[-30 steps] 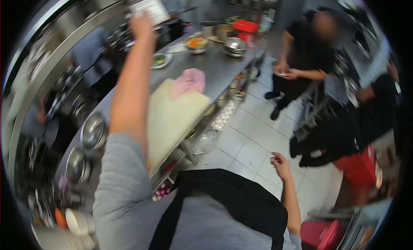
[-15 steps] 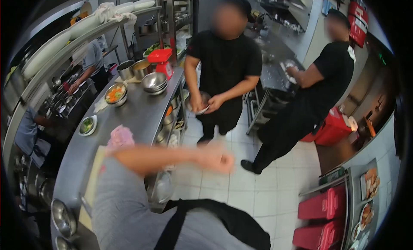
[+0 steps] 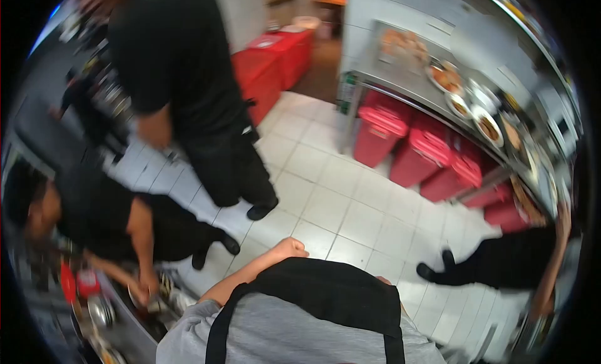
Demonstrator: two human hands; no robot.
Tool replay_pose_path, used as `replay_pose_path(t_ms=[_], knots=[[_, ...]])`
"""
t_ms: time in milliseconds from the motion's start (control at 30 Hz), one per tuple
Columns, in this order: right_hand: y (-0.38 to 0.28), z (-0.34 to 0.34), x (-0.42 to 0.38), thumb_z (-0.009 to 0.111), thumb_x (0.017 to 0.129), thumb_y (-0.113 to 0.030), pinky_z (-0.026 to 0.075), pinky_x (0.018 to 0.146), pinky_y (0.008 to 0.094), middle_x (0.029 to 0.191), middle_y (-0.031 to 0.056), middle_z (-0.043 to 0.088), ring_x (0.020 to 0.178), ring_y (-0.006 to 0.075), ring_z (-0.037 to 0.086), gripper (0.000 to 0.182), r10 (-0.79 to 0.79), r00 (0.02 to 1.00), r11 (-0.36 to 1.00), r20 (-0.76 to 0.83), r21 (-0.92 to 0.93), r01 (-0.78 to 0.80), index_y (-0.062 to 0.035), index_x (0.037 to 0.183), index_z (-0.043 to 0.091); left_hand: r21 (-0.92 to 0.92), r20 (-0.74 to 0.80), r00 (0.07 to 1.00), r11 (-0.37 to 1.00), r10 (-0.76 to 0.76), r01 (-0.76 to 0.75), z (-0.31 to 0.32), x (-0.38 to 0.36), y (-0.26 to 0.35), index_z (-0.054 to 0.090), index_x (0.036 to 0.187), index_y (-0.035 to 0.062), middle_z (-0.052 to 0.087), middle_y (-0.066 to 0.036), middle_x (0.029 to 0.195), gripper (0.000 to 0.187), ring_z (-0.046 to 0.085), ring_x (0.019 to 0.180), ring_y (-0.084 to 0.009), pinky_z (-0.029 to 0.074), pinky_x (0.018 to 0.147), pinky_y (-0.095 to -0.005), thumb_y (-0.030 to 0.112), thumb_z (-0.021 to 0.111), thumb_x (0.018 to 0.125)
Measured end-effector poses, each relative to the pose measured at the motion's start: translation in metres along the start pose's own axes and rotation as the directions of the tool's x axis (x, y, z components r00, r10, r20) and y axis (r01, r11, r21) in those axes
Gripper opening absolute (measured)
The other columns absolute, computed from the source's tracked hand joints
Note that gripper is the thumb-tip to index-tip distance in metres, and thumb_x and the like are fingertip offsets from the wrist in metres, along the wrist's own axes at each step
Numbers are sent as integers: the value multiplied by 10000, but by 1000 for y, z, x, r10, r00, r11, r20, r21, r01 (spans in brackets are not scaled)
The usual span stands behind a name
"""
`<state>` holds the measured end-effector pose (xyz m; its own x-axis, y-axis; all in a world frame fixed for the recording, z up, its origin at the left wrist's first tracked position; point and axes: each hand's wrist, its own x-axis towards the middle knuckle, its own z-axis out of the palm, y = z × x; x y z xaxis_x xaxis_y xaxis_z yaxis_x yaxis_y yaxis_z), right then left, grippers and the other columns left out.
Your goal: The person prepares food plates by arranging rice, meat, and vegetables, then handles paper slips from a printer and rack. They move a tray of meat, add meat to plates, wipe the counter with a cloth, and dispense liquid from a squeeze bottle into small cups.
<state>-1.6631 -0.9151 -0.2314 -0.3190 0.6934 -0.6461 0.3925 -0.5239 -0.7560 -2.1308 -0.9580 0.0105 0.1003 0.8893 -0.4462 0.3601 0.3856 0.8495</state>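
My left hand (image 3: 288,246) is held in front of my black apron (image 3: 325,289), over the tiled floor (image 3: 357,229). Its fingers are curled into a fist, and nothing shows in it. Of my right hand (image 3: 383,281) only a sliver of skin appears at the right edge of the apron; the fingers are hidden. Neither hand visibly touches a table or dish.
Co-workers in black stand at the upper left (image 3: 181,82) and lower left (image 3: 94,214); another person's legs (image 3: 501,264) are at right. Red bins (image 3: 382,123) sit under a steel table (image 3: 375,66) bearing plates of food (image 3: 444,79). Steel bowls (image 3: 100,311) are lower left.
My view has swung right, away from the counter with the bowls and pink cloth. My left arm, stretched across before, is now lower and closer to my body.
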Motion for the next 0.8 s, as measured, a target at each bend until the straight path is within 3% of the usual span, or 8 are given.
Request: replay_pose_path(t_ms=[67,167,233,267,367,567,700,800], knots=[[-6,17,-29,672,776,-115,496,665,275,834,91,658,730,149,616,321,-44,996,983,-82,174,58,-32,1082,626,106,230,973,994,-19,-6,3,40,4,512,540,39,406,15,491,340,390,512,-53,353,485,-286,247,676,755],[22,20,-64,687,772,-169,496,594,281,809,99,660,680,170,624,336,-171,956,957,-238,-273,103,-71,1089,629,221,217,975,971,40,-89,-22,93,33,526,565,-3,433,-72,489,358,405,492,-114,359,476,-336,271,677,740],[32,20,-88,693,769,-216,509,515,322,770,111,657,612,209,633,348,318,867,921,-383,-92,-378,-93,1087,629,409,211,977,909,-15,-75,-43,157,-8,583,627,-10,513,-153,561,358,502,523,-195,401,525,-388,317,621,767],[44,27,-100,679,773,-201,512,485,346,759,113,656,590,214,634,335,412,793,898,-449,53,-437,-92,1085,629,677,432,856,525,283,-515,-59,213,-82,647,683,29,597,-183,645,371,610,620,-297,456,591,-428,370,554,795],[82,36,-128,626,796,-148,518,562,439,850,117,641,682,243,630,252,715,540,699,-445,448,-557,-93,1041,613,792,449,886,512,-117,-334,-95,247,-108,659,714,50,611,-172,690,354,615,665,-299,465,625,-425,376,548,798],[105,101,-157,587,823,-183,497,660,513,888,90,611,795,289,615,285,664,609,594,-434,801,-77,-120,1100,561,903,380,853,343,-359,-258,-124,332,-39,682,778,93,640,-151,779,330,627,754,-302,482,692,-419,388,536,803],[141,158,-185,635,810,-158,555,575,458,919,85,632,769,253,630,256,864,477,349,-162,876,-334,-94,1056,612,907,414,866,205,-281,-367,-63,400,26,697,820,121,659,-137,839,322,635,814,-304,494,737,-415,396,529,807],[202,184,-218,633,818,-172,538,578,441,944,92,637,742,261,622,280,721,642,563,-259,760,-325,-87,1085,615,851,525,841,45,-131,-524,33,445,63,709,852,142,673,-126,884,322,640,859,-305,503,770,-411,402,523,810]])
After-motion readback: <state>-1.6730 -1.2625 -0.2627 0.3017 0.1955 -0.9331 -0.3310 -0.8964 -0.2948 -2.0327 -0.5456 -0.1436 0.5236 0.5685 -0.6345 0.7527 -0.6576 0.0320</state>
